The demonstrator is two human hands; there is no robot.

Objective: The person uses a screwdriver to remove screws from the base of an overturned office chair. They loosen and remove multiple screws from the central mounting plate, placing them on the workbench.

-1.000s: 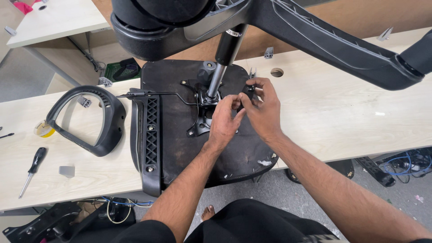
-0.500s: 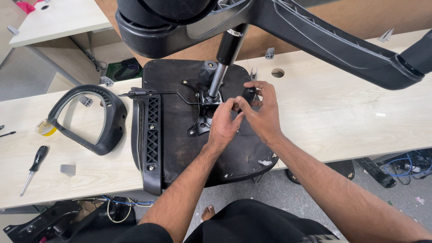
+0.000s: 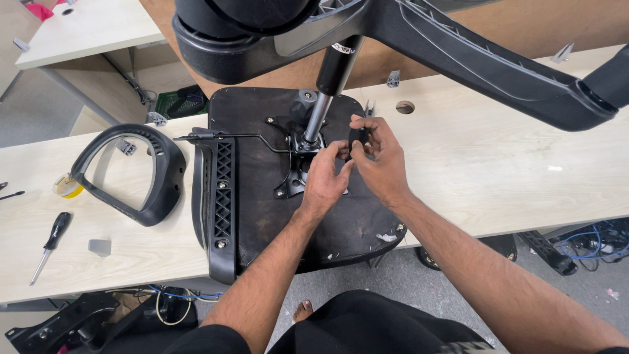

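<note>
An upturned black office chair seat lies on the light wooden workbench. Its gas lift column rises from the metal mechanism plate to the black star base overhead. My left hand rests on the plate beside the column, fingers curled against the mechanism. My right hand pinches a small black knob at the plate's right side. The fingertips of both hands meet there.
A detached black armrest loop lies left of the seat. A screwdriver, a tape roll and a small grey block sit at the far left. A round hole is in the bench top. Cables lie on the floor.
Both hands shifted slightly on the mechanism; the right hand's fingers have closed more tightly around the small black knob. The chair has not moved.
</note>
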